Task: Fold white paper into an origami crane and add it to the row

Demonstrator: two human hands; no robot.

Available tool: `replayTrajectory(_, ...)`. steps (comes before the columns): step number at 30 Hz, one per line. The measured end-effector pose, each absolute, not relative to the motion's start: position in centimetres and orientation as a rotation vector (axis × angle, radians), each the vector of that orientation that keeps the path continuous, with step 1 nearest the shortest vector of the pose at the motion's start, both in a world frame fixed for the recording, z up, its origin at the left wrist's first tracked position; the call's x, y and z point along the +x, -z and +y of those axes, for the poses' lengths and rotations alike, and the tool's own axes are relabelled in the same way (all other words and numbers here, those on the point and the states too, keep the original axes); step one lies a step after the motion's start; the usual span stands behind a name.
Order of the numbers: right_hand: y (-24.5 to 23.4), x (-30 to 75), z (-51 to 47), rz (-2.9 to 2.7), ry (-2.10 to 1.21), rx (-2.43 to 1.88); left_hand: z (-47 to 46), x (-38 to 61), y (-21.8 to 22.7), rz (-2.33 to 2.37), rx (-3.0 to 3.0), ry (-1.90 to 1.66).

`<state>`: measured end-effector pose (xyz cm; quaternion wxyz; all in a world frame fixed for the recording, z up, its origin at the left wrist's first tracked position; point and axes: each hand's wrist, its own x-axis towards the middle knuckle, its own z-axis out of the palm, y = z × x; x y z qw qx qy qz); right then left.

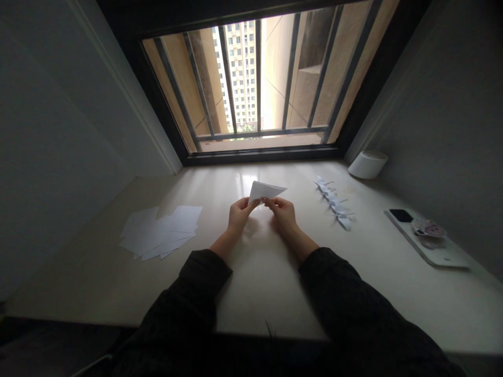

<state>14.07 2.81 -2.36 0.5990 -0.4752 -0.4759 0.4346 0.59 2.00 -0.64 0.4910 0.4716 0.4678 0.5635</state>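
A white sheet of paper folded into a triangle [264, 190] is held up above the pale sill, its long point toward the right. My left hand [239, 213] pinches its lower left edge between thumb and fingers. Along the bottom edge my right hand [283, 211] grips the same folded paper, the two thumbs close together. To the left lies a loose pile of white paper sheets [163, 230]. On the right stands a slanting row of several folded paper cranes [332, 201].
A phone [424, 238] with a round grip on its back lies at the far right. Behind it, by the wall, is a white rounded object [368, 164]. The barred window [259, 152] closes off the back of the sill [271, 283].
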Motion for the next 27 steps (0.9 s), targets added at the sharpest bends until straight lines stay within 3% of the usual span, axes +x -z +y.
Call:
replayTrajectory(15, 2.2, 14.4, 3.2, -0.915, -1.09, -1.085, 2.8, 0.0, 0.9, 1.099, 1.132, -1.267)
replayTrajectory(27, 2.9, 15.7, 4.4, -0.97, -0.917, -1.154, 3.1, -0.3, 1.4, 1.2, 1.199, -1.321)
